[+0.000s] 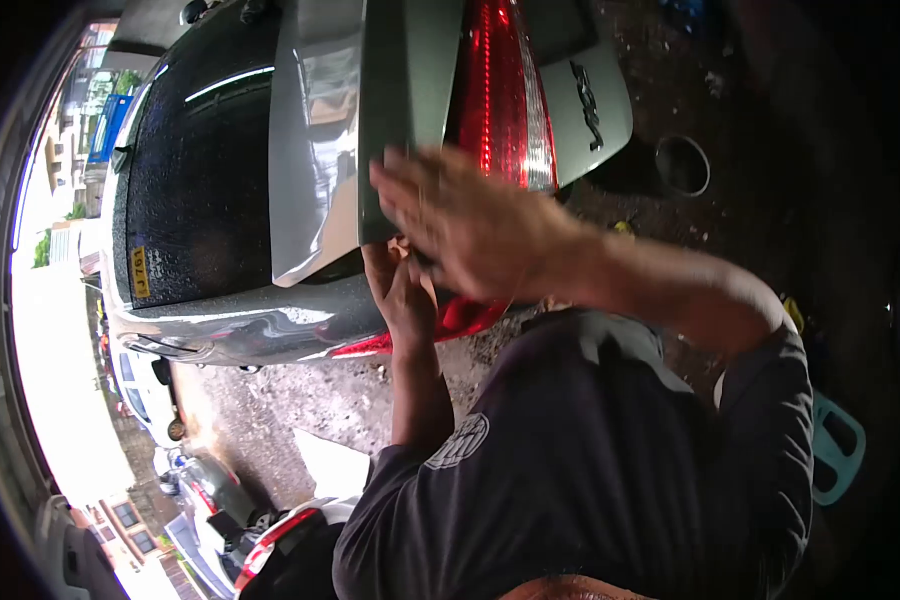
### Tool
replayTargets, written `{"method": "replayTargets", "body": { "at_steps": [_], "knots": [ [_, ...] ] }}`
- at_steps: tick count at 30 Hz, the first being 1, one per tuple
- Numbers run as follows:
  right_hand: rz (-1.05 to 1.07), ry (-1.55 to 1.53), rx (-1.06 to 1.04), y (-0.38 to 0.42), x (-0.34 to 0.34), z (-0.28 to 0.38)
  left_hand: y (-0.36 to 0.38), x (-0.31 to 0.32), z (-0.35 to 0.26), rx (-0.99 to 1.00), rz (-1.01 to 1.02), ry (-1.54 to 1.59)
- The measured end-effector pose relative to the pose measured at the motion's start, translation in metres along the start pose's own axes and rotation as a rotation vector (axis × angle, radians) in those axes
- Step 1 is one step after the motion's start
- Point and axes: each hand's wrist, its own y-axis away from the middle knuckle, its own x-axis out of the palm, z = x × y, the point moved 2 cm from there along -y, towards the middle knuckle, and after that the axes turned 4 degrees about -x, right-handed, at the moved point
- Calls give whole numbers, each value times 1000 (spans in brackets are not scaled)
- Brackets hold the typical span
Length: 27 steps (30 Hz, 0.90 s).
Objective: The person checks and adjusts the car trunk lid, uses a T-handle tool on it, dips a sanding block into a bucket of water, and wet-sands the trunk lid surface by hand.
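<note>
A grey car's rear panel (pixel 315 150) and long red tail light (pixel 500 90) lie in front of me, turned sideways in the view. My right hand (pixel 460 215) passes over the panel's edge and the lower end of the light, fingers stretched out together and blurred by motion. Beneath it, my left hand (pixel 405 290) is at the panel's lower corner with its fingers bent. My right hand partly covers those fingertips, and a small dark spot shows between the hands. Whatever the left fingers grip cannot be made out.
A dark wet rear window (pixel 200 170) carries a yellow sticker (pixel 140 272). On the dark ground to the right lie a pale ring (pixel 683 166) and a teal plastic piece (pixel 838 447). Other vehicles, one a dark car (pixel 215 490), stand lower left.
</note>
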Motion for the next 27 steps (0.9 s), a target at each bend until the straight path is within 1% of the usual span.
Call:
{"method": "replayTargets", "body": {
  "at_steps": [1,2,3,4,5,6,7,9,10,11,12,13,14,15,16,17,18,19,20,22,23,25,26,27],
  "knots": [
    [21,-62,-45,2,-2,6,0,4,-1,11,-49,88],
    [47,-128,-88,2,-4,7,-1,4,0,21,21,83],
    [42,-124,-71,0,-5,-1,-2,-1,2,28,88,74],
    [24,-78,-16,-5,-3,-9,-3,-8,5,35,155,64],
    [6,-35,38,-11,0,-15,-6,-16,8,91,279,12],
    [-12,11,86,-16,1,-18,-4,-19,13,89,245,32],
    [6,18,89,-15,-2,-6,-3,-15,11,89,211,54],
    [99,-38,-28,-5,-9,18,-1,-23,20,-17,162,152],
    [147,-60,-85,-2,-10,20,-3,-22,20,3,178,145],
    [105,-161,-58,-4,-8,10,-3,-20,19,18,190,136],
    [79,-98,-11,-9,-7,-1,-2,-20,19,28,201,125],
    [52,-36,35,-15,-8,-11,-3,-24,19,45,302,70],
    [24,24,78,-20,-9,-15,0,-24,19,40,286,82],
    [24,-27,108,-19,-10,-3,0,-23,17,41,266,95],
    [74,-69,54,-13,-11,11,-2,-21,15,43,251,105],
    [123,-112,4,-5,-13,25,1,-25,23,-101,168,211],
    [171,-153,-45,-3,-14,30,-1,-24,24,-62,186,184],
    [181,-97,-68,-5,-15,22,-1,-20,17,-31,204,154],
    [143,-55,-21,-11,-13,9,1,-18,13,-7,224,120],
    [61,29,78,-22,-8,-15,4,-20,17,-46,243,86],
    [56,27,100,-24,-10,-3,6,-21,17,-52,239,84],
    [145,-61,10,-12,-14,30,3,-23,21,-42,228,130],
    [192,-104,-37,-9,-15,36,1,-23,29,-30,218,180],
    [189,-70,-46,-13,-15,27,3,-24,34,-27,208,227]
  ]
}}
